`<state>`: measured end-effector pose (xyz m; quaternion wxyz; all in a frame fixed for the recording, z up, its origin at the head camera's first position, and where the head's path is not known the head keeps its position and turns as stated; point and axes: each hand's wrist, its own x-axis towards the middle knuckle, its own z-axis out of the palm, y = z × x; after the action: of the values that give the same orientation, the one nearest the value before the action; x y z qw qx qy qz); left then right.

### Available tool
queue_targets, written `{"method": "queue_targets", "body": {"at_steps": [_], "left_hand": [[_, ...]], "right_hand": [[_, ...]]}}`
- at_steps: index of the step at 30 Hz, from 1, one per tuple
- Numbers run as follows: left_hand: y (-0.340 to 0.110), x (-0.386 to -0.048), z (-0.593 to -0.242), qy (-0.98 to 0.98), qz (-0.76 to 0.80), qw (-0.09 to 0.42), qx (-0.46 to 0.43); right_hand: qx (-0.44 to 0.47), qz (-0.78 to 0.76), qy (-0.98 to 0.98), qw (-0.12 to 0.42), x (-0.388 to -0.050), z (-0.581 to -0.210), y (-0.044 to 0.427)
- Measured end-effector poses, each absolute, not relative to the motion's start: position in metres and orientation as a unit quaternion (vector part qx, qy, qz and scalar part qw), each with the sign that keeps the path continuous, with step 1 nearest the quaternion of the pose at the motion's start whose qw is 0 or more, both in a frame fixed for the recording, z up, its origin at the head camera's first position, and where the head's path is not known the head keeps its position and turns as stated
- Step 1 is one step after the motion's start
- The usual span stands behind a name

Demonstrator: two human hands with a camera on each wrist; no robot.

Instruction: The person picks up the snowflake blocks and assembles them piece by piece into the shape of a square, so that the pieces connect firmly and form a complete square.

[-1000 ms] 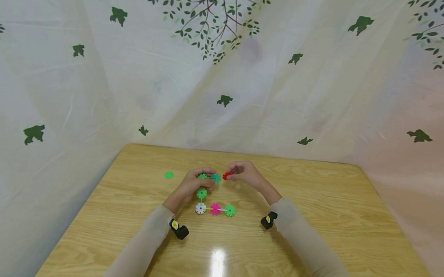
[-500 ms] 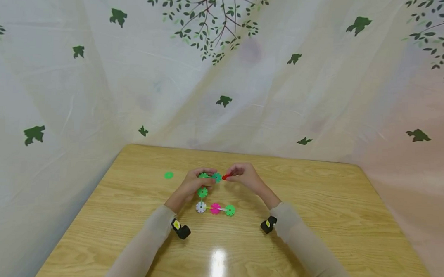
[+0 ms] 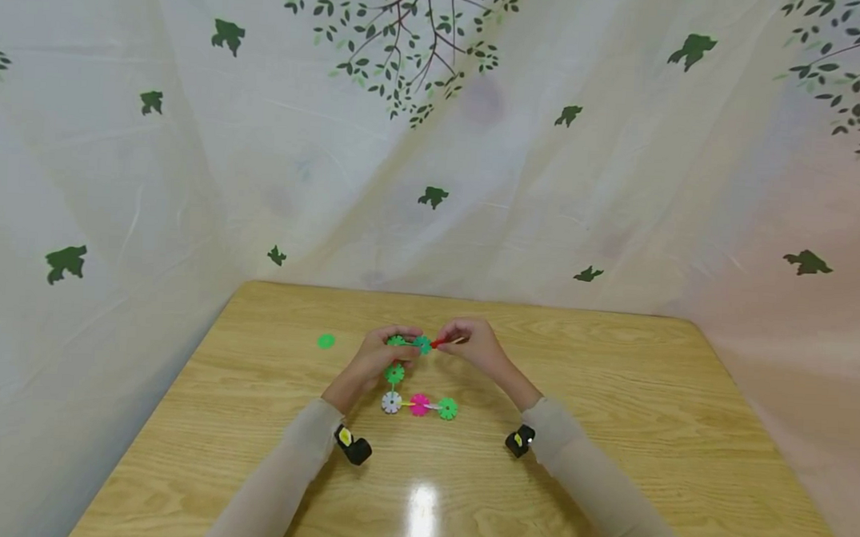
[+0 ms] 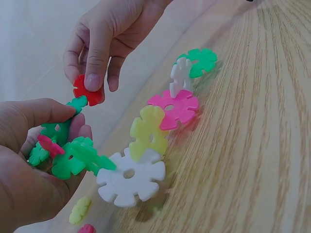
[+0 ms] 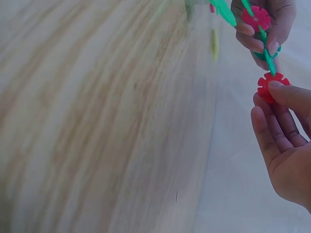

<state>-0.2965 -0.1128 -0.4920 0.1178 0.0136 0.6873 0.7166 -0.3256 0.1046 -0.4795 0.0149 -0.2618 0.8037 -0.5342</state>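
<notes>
So the thing being worked on is a chain [image 4: 176, 108] of plastic flower-shaped discs, rounded petals with notches between and a little hole in the middle. Colours are a proper mix: greens and a teal, white, pink, yellow. Neighbours slot in crosswise, so every other piece looks edge-on from the head camera. It's over the middle of the wooden surface [image 3: 612, 389], a bit toward the far side. Shape-wise it's a squared-off C: the long back runs away from the person, and both legs point to the person's right, near one ending in a green disc, far one in the teal disc [image 3: 423, 345]. The left hand [image 3: 377, 354] is curled round that far corner, thumb on one side, fingers on the other. The right hand [image 3: 474, 346] pinches a red disc [image 4: 86, 91] between thumb and fingertips. From above the red one's nearly edge-on, slanting up to the right, rim right at the teal disc; can't tell if the slots have caught.
</notes>
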Motion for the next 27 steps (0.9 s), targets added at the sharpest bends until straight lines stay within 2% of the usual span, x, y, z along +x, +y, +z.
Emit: {"method": "queue_targets", "body": {"at_steps": [20, 27], "left_hand": [[-0.107, -0.296, -0.494, 0.691, 0.716, 0.091, 0.026], [-0.107, -0.296, -0.494, 0.691, 0.716, 0.093, 0.028]], "right_hand": [[-0.291, -0.543, 0.787, -0.024, -0.319, -0.482, 0.106], [-0.300, -0.550, 0.779, -0.021, -0.300, -0.454, 0.105]]}}
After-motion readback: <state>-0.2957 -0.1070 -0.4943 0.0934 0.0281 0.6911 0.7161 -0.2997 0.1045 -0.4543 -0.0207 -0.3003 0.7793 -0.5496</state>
